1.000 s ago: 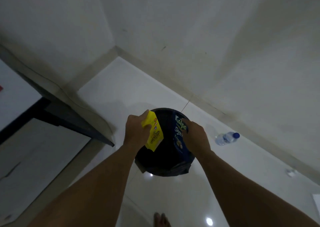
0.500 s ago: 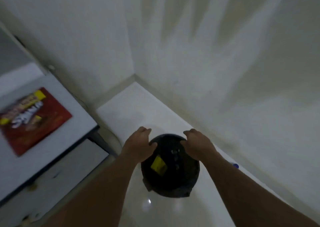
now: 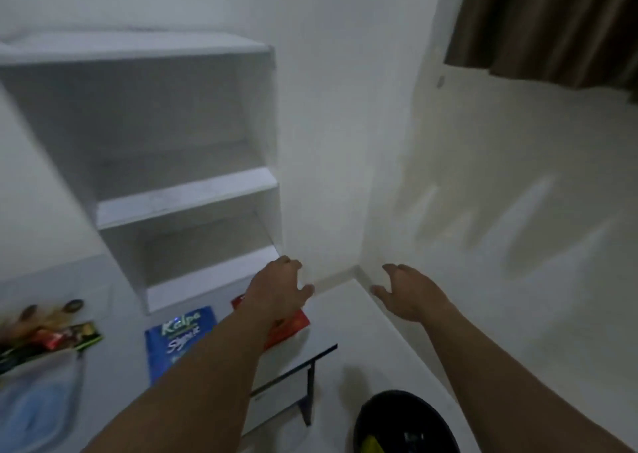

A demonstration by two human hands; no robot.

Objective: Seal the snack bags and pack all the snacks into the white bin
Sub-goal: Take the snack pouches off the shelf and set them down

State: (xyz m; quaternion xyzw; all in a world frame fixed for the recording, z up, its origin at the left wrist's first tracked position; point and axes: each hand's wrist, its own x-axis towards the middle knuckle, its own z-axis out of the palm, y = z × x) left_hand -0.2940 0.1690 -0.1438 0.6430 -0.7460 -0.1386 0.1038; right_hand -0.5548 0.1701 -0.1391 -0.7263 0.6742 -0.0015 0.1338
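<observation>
My left hand (image 3: 278, 292) hovers empty, fingers apart, over a red snack bag (image 3: 293, 323) on the white desk (image 3: 114, 318); my arm hides most of that bag. A blue Kalpa snack bag (image 3: 176, 340) lies flat on the desk to its left. My right hand (image 3: 407, 294) is open and empty, out over the floor beyond the desk's right edge. A pile of dark and red snack wrappers (image 3: 48, 335) sits at the far left. A clear plastic bag or container (image 3: 38, 404) lies below the pile. No white bin is visible.
A black round bin (image 3: 407, 421) with a yellow wrapper (image 3: 373, 444) inside stands on the floor at the bottom right. White shelves (image 3: 186, 193) rise at the back of the desk. Walls meet in a corner ahead, and a brown curtain (image 3: 552, 21) hangs top right.
Both hands let go of a yellow wrapper and a blue bag into the black bin, then lifted away. The view swung up to the desk and shelves.
</observation>
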